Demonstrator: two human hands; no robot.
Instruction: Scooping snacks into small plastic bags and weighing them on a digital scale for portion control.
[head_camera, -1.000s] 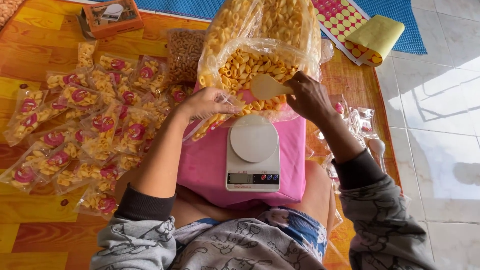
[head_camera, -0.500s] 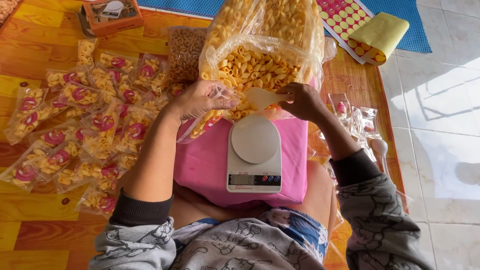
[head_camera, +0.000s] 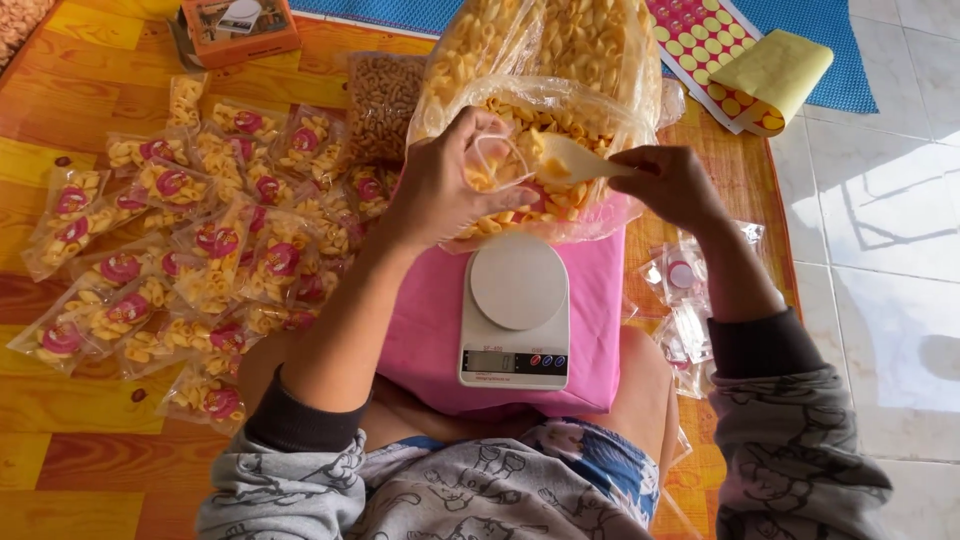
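Note:
A big clear bag of yellow curled snacks stands open in front of me. My left hand holds a small clear pouch open at the bag's mouth. My right hand grips a pale plastic scoop, its bowl against the pouch opening. Just below sits a white kitchen scale with a bare round platform, resting on a pink box across my lap.
Several filled pouches with red round stickers lie on the orange mat at my left. A brown snack bag and an orange box are behind them. Empty pouches lie at right, sticker sheets far right.
Both hands rose from near the scale to the big bag's mouth. The left hand lifted the small pouch, and the scoop now meets its opening.

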